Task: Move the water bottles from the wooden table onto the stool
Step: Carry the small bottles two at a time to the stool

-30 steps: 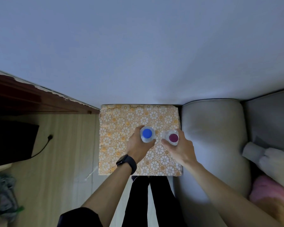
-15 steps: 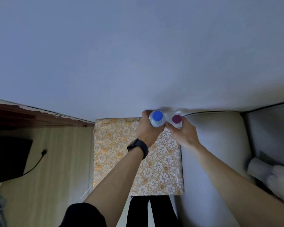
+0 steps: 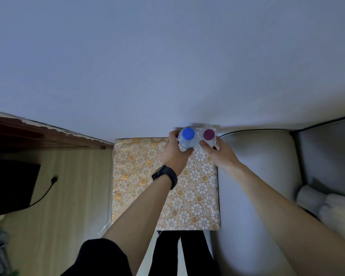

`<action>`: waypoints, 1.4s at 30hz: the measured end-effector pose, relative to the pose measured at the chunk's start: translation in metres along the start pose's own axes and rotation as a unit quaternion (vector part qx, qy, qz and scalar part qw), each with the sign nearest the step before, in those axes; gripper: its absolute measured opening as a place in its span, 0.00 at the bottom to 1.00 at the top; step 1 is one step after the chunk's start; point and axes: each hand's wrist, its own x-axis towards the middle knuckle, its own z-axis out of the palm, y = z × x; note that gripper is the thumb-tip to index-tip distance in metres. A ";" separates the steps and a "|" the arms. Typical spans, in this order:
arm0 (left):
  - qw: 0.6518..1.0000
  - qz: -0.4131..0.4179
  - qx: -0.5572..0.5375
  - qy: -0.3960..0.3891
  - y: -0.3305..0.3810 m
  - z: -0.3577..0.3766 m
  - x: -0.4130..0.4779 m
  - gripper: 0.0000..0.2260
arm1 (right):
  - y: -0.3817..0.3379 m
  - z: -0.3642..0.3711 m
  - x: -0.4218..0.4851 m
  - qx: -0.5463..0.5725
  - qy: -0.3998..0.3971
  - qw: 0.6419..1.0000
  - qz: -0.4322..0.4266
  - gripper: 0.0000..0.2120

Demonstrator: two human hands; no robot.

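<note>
- Left hand (image 3: pixel 175 156) is wrapped round the clear plastic blue-capped bottle (image 3: pixel 187 136) and right hand (image 3: pixel 219 154) round the clear purple-capped bottle (image 3: pixel 209 134), just above centre frame, at the far edge of the gold flower-patterned top (image 3: pixel 147 186).
- The bottles sit pressed together; I'd worry one knocks the other loose.
- The pale wall (image 3: pixel 167 66) is close behind: a bump could tip one over the edge.

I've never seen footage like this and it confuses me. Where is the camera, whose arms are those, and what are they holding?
There is no machine here. A person wears a camera on the head, and it looks down at their own two arms. The left hand, with a black watch on its wrist, grips a blue-capped bottle. The right hand grips a purple-capped bottle. You see both bottles from above, side by side, at the far edge of a flower-patterned top, close to the wall. I cannot tell whether they rest on it or are lifted. A grey sofa stands on the right.
</note>
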 end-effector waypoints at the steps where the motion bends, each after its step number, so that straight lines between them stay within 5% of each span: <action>1: 1.000 0.000 0.001 -0.007 0.001 -0.002 -0.002 0.26 | 0.001 -0.001 -0.003 0.010 -0.006 1.000 -0.001 0.32; 7: 0.997 -0.028 0.056 -0.052 0.000 -0.027 -0.026 0.28 | 0.011 -0.001 -0.035 0.044 0.023 0.997 0.064 0.45; 14: 0.989 -0.079 0.091 -0.087 -0.007 -0.094 -0.128 0.23 | -0.019 0.013 -0.133 -0.061 -0.015 0.997 0.039 0.22; 20: 0.991 -0.117 0.056 0.012 -0.006 -0.187 -0.227 0.22 | -0.099 0.058 -0.228 -0.180 -0.092 0.967 -0.158 0.13; 26: 0.970 -0.140 0.067 0.189 -0.021 -0.296 -0.340 0.22 | -0.196 0.139 -0.308 -0.322 -0.133 0.845 -0.407 0.17; 33: 0.893 -0.194 0.069 0.401 -0.123 -0.390 -0.541 0.21 | -0.228 0.286 -0.446 -0.380 -0.184 0.701 -0.575 0.18; 42: 0.709 -0.385 -0.001 0.591 -0.272 -0.349 -0.903 0.20 | -0.117 0.495 -0.721 -0.366 -0.378 0.502 -0.686 0.15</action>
